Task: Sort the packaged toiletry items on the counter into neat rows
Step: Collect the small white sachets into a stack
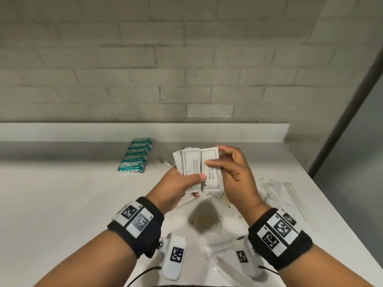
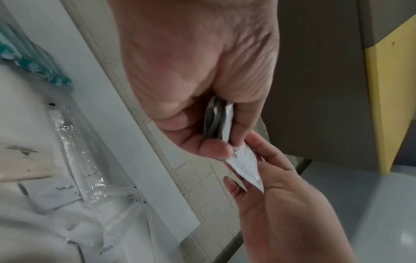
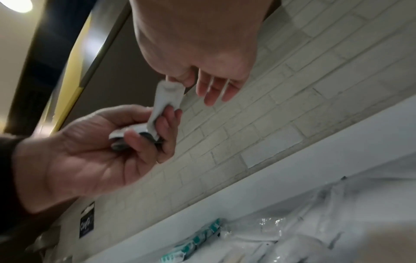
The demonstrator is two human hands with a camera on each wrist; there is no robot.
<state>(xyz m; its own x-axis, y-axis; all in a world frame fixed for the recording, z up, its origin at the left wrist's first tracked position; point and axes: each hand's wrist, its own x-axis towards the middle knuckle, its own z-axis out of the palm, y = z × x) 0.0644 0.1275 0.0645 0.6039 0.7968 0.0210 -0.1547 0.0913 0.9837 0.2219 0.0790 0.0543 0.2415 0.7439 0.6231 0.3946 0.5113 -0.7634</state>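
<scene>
Above the white counter [image 1: 62,193] my left hand [image 1: 184,183] grips a small stack of white shampoo-with-conditioner sachets [image 1: 189,164], its thumb across their lower front. My right hand [image 1: 226,164] pinches the front sachet [image 1: 213,172] of that stack between thumb and forefinger, its other fingers loosely curled. The left wrist view shows the stack edge-on [image 2: 217,119] in the left palm and the right hand's [image 2: 270,186] fingers on one sachet corner [image 2: 245,165]. In the right wrist view the sachet [image 3: 167,97] bends between both hands.
A neat row of teal packets [image 1: 135,155] lies at the back left by the raised ledge [image 1: 145,131]. Clear-wrapped items are scattered at the right [image 1: 284,193] and beneath my hands [image 1: 219,243]. The counter ends at the right edge [image 1: 342,214].
</scene>
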